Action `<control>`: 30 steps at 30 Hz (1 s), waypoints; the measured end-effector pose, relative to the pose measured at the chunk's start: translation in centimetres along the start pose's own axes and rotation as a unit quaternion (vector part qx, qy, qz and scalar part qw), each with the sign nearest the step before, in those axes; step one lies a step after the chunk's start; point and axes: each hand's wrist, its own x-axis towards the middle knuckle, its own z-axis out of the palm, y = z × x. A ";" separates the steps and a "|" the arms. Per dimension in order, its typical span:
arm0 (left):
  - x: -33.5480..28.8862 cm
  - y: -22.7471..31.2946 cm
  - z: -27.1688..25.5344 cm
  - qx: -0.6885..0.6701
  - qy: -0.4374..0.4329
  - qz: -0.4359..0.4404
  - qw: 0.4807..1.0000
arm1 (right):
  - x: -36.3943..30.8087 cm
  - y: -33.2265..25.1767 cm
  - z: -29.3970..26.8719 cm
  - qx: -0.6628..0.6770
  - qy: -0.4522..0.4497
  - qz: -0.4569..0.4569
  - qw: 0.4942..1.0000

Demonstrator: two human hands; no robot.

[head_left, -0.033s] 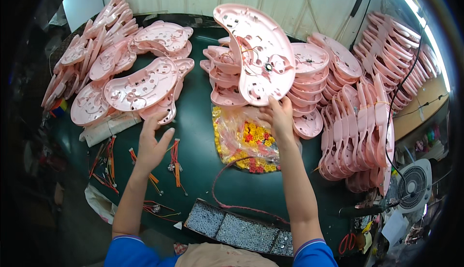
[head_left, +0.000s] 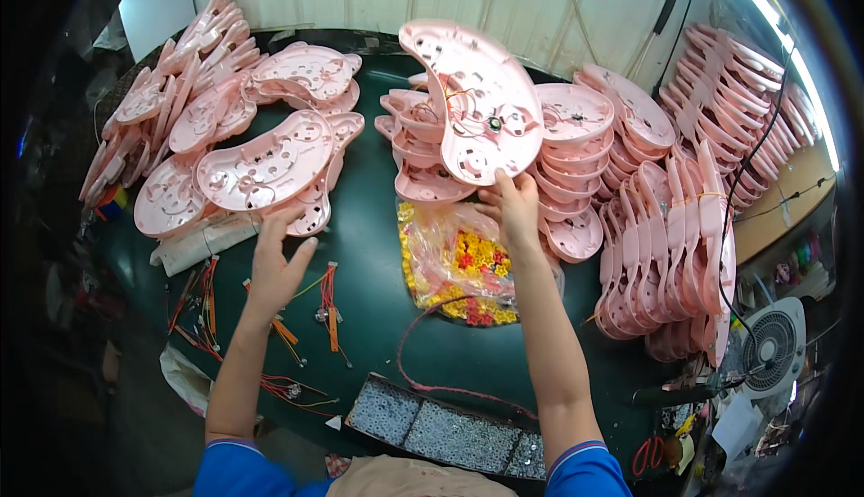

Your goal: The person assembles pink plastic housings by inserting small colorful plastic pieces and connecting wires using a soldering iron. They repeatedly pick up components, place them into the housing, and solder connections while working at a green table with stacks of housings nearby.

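My right hand [head_left: 515, 214] pinches the lower edge of a pink curved plastic shell [head_left: 504, 70], which has wires and a small round dark part inside. This shell is tilted over a stack of similar shells [head_left: 423, 151]. On the left, my left hand [head_left: 277, 259] has its thumb held apart from the fingers. Its fingertips are at the lower edge of another pink shell [head_left: 261, 164], lying on top of a pile; whether they touch it I cannot tell. Below my right hand lies a clear bag [head_left: 441, 259] of yellow and red star-shaped pieces.
Pink shells stand stacked at right [head_left: 661, 245] and far left [head_left: 171, 83]. Loose wire harnesses [head_left: 331, 308] lie near my left forearm. A compartmented tray of screws [head_left: 454, 434] sits at the near edge. Red scissors [head_left: 648, 455] and a fan [head_left: 772, 349] are at right.
The shell in my right hand has dropped slightly, its far end tipping down and its near end drawn up a little. My left hand has barely moved.
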 end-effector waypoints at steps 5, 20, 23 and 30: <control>2.5 -11.1 -4.1 0.234 0.016 0.025 0.972 | 4.1 1.7 2.0 0.039 -0.031 0.053 0.997; 7.5 -13.0 -2.5 0.323 -0.091 0.099 0.937 | -13.9 -4.7 -13.9 -0.094 -0.110 0.047 0.988; 6.9 -14.4 -1.2 0.361 -0.164 0.035 0.917 | -16.1 -5.0 -14.9 -0.117 -0.131 0.050 0.983; 4.0 -14.3 0.6 0.397 -0.095 0.018 0.913 | -19.4 -5.6 -15.7 -0.141 -0.182 0.059 0.971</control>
